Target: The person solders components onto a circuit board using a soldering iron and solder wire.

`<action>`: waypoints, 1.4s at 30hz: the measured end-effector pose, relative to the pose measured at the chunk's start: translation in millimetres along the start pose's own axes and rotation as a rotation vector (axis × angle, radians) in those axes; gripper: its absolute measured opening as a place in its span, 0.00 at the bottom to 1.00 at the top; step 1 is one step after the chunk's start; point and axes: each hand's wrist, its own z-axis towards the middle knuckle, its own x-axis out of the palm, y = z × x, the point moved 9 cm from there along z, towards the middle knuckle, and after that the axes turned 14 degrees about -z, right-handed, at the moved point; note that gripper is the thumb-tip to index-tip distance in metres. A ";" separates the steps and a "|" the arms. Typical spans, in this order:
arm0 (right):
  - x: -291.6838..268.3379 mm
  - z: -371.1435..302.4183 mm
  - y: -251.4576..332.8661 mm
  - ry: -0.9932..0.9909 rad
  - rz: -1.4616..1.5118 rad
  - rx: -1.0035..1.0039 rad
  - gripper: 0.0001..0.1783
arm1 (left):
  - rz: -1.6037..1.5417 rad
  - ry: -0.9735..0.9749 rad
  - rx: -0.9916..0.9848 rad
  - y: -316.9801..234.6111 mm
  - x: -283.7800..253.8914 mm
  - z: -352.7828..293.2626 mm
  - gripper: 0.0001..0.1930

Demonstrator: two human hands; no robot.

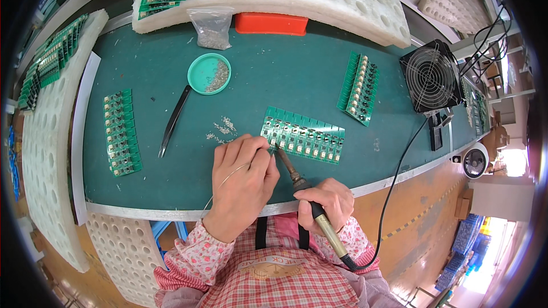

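Observation:
A green circuit board panel (305,137) with rows of small white and black parts lies on the green work mat. My right hand (330,202) grips a soldering iron (325,231), its tip at the panel's left end. My left hand (242,174) is closed at that same end, with a thin length of solder wire (225,182) running through its fingers back toward the wrist. The fingertips hide the wire's front end. Just beyond my left hand lies a scatter of tiny clear parts (224,128). Black tweezers (174,120) rest to the left.
A round turquoise dish (196,74) holds small parts. Behind it are a plastic bag (212,28) and a red tray (271,24). More board panels lie left (121,132) and right (358,88). A black fan (431,77) stands at right; the iron's cable (394,188) crosses the table edge. White foam racks (54,154) flank the mat.

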 end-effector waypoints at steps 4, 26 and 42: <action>0.2 0.2 -5.1 0.005 0.038 0.031 0.16 | 0.002 -0.003 -0.009 1.2 -0.2 -0.6 0.09; -22.7 -18.6 -29.0 -0.238 0.070 0.086 0.11 | -0.001 -0.007 -0.001 -2.9 -2.1 1.6 0.07; 0.4 20.5 -62.1 0.181 -0.399 -0.004 0.39 | 0.004 -0.022 0.018 -0.3 -5.3 -0.3 0.11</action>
